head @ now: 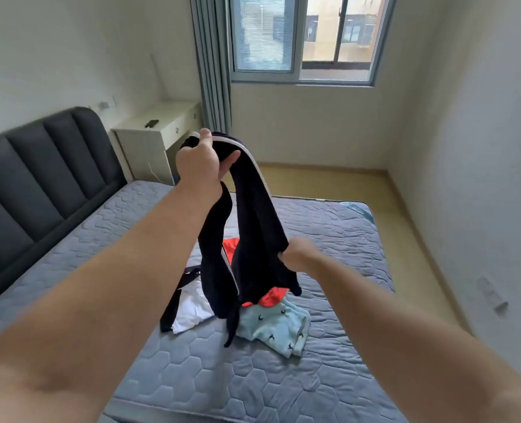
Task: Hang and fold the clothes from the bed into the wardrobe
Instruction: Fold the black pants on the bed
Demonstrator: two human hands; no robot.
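A dark navy garment with a white side stripe (254, 215) hangs in the air above the bed (329, 377). My left hand (199, 161) grips its top end, raised high. Lower down, my right hand (299, 256) pinches the garment's right edge. Under the hanging cloth a small pile lies on the mattress: a red piece (270, 297), a light blue patterned garment (279, 329), a white garment (192, 312) and a black strap-like piece (173, 303). No wardrobe is in view.
A dark padded headboard (39, 172) runs along the left. A white desk (158, 132) stands in the far corner beside grey curtains (213, 65) and a window (302, 38). Wooden floor (329, 181) shows beyond and to the right of the bed.
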